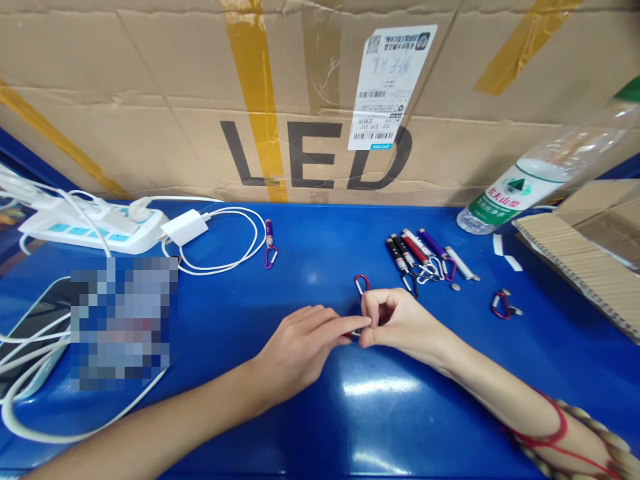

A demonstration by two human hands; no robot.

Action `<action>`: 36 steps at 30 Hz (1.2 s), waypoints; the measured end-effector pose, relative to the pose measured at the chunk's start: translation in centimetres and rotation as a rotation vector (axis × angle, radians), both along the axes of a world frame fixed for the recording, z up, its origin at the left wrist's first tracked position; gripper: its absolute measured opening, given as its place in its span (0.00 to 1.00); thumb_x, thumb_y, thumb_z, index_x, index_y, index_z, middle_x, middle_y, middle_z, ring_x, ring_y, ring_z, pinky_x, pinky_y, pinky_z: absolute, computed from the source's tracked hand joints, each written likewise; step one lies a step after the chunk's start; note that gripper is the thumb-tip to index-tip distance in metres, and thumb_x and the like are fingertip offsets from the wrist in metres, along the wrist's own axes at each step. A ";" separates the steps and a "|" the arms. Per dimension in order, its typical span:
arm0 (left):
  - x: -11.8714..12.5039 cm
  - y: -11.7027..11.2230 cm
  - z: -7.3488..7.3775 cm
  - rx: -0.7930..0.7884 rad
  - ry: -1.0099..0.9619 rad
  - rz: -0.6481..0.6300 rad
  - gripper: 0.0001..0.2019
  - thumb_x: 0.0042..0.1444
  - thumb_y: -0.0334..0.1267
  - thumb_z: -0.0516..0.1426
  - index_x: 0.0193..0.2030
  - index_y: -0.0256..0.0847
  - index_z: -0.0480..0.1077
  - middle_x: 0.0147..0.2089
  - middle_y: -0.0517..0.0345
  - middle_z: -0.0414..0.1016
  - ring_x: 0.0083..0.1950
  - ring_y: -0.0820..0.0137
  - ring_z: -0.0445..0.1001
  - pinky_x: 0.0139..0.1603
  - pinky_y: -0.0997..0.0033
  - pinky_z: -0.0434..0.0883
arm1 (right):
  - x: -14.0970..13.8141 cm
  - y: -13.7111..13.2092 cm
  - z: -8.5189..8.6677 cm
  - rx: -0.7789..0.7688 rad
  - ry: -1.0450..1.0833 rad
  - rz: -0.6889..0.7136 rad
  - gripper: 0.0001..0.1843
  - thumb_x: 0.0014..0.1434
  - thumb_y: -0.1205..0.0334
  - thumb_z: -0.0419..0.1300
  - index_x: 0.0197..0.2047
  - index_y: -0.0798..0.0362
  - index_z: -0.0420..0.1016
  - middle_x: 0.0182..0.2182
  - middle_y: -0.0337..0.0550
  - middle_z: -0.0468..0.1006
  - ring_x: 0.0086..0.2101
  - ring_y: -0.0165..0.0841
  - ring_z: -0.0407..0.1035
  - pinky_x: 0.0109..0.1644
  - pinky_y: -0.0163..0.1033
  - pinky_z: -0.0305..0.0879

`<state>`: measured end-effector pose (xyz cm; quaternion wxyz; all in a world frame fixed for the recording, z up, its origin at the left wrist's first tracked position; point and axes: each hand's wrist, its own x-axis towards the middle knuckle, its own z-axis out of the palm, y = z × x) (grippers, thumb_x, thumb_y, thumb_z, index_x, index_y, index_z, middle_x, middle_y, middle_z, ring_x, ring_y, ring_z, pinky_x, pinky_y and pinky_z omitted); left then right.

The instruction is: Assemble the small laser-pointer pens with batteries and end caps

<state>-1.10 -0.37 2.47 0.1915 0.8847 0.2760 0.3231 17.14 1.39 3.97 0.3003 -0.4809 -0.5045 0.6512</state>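
Fingers [345,327] of the left hand [300,347] and right hand [400,323] meet mid-desk [320,267], pinching a small torch part [356,331] with a red carabiner [361,283]. Several seemingly finished keychain torches [420,257] lie just beyond. A loose red clip [501,305] lies unassembled to the right.

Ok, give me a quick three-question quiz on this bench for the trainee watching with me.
1. True or false: the left hand and the right hand both touch the red-clipped piece.
2. Which wrist bears a red cord and beads? A: the left. B: the right. C: neither.
3. Fill in: the cardboard box behind the blue table is printed with the letters ___.

Key: 1 true; 2 B; 3 LED.
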 end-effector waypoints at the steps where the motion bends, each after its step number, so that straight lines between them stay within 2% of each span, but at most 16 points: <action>1: 0.0 0.0 0.0 0.001 0.003 -0.001 0.15 0.67 0.34 0.42 0.51 0.38 0.66 0.32 0.56 0.73 0.31 0.71 0.68 0.33 0.71 0.67 | 0.1 0.0 -0.1 -0.001 0.000 0.000 0.28 0.24 0.53 0.74 0.14 0.54 0.56 0.13 0.28 0.62 0.17 0.20 0.52 0.21 0.30 0.48; 6: 0.1 0.2 0.0 -0.013 0.020 0.008 0.14 0.66 0.32 0.42 0.47 0.36 0.68 0.31 0.55 0.73 0.30 0.70 0.68 0.33 0.70 0.68 | 0.2 0.1 -0.5 0.051 -0.056 -0.015 0.28 0.26 0.53 0.74 0.17 0.53 0.57 0.14 0.28 0.61 0.18 0.21 0.52 0.21 0.30 0.47; 12: 0.2 0.1 0.2 -0.041 0.047 0.091 0.15 0.67 0.33 0.40 0.45 0.34 0.66 0.31 0.54 0.72 0.30 0.70 0.69 0.32 0.71 0.69 | 0.2 -0.1 -0.3 0.234 -0.131 -0.048 0.18 0.37 0.58 0.72 0.24 0.54 0.66 0.19 0.31 0.66 0.19 0.22 0.57 0.22 0.30 0.53; 15: 0.3 0.1 0.3 -0.055 0.058 0.132 0.14 0.66 0.32 0.40 0.45 0.36 0.66 0.31 0.55 0.71 0.30 0.71 0.69 0.32 0.73 0.69 | 0.2 -0.4 -0.4 0.310 -0.116 -0.034 0.16 0.44 0.60 0.68 0.35 0.53 0.70 0.25 0.33 0.68 0.20 0.22 0.61 0.23 0.30 0.57; 17: 0.3 0.2 0.3 -0.047 0.061 0.146 0.14 0.66 0.32 0.41 0.45 0.36 0.66 0.31 0.55 0.72 0.31 0.70 0.70 0.33 0.72 0.70 | 0.2 -0.6 -0.4 0.318 -0.122 0.025 0.20 0.49 0.61 0.64 0.46 0.51 0.69 0.32 0.36 0.70 0.22 0.22 0.65 0.22 0.30 0.60; 19: 0.3 0.2 0.3 -0.036 0.062 0.152 0.14 0.66 0.31 0.41 0.46 0.35 0.66 0.33 0.54 0.72 0.32 0.69 0.70 0.34 0.70 0.70 | 0.1 -0.7 -0.4 0.316 -0.148 0.087 0.21 0.53 0.60 0.61 0.51 0.50 0.66 0.37 0.39 0.71 0.22 0.22 0.66 0.22 0.30 0.62; 22: 0.3 0.2 0.3 -0.037 0.090 0.160 0.14 0.66 0.31 0.40 0.46 0.36 0.65 0.34 0.54 0.73 0.33 0.68 0.70 0.35 0.69 0.70 | 0.1 -0.7 -0.1 0.372 -0.224 0.106 0.20 0.54 0.59 0.60 0.51 0.50 0.68 0.38 0.41 0.72 0.22 0.22 0.66 0.21 0.29 0.63; 26: 0.3 0.3 0.2 -0.014 0.197 0.198 0.15 0.66 0.31 0.39 0.45 0.37 0.66 0.34 0.54 0.72 0.33 0.67 0.70 0.36 0.67 0.69 | 0.5 -0.5 0.1 0.625 -0.430 0.069 0.19 0.55 0.56 0.61 0.51 0.48 0.69 0.40 0.42 0.72 0.31 0.29 0.68 0.25 0.31 0.66; 29: 0.4 0.4 -0.1 0.026 0.311 0.248 0.16 0.66 0.31 0.38 0.46 0.38 0.66 0.34 0.54 0.71 0.34 0.65 0.68 0.37 0.65 0.68 | 0.9 -0.2 -0.3 0.826 -0.667 0.059 0.17 0.59 0.56 0.57 0.51 0.47 0.71 0.44 0.44 0.73 0.41 0.35 0.68 0.37 0.39 0.70; 31: 0.4 0.4 -0.3 0.030 0.383 0.253 0.16 0.66 0.30 0.39 0.46 0.39 0.66 0.34 0.55 0.69 0.33 0.65 0.67 0.35 0.66 0.66 | 1.1 0.0 -0.7 0.924 -0.784 0.073 0.14 0.60 0.59 0.56 0.49 0.50 0.73 0.46 0.46 0.73 0.44 0.38 0.67 0.46 0.45 0.67; 32: 0.5 0.4 -0.4 0.032 0.414 0.247 0.16 0.66 0.30 0.39 0.46 0.40 0.67 0.34 0.55 0.68 0.33 0.65 0.66 0.35 0.66 0.65 | 1.2 0.2 -0.9 0.960 -0.834 0.087 0.13 0.61 0.61 0.55 0.48 0.51 0.73 0.46 0.47 0.74 0.44 0.39 0.67 0.48 0.46 0.66; 36: 0.7 0.5 -0.4 0.104 0.498 0.199 0.13 0.64 0.28 0.44 0.46 0.40 0.67 0.36 0.54 0.66 0.34 0.65 0.65 0.33 0.67 0.62 | 1.8 0.9 -1.6 1.019 -0.968 0.100 0.12 0.61 0.65 0.54 0.46 0.51 0.76 0.44 0.47 0.75 0.43 0.39 0.68 0.45 0.46 0.66</action>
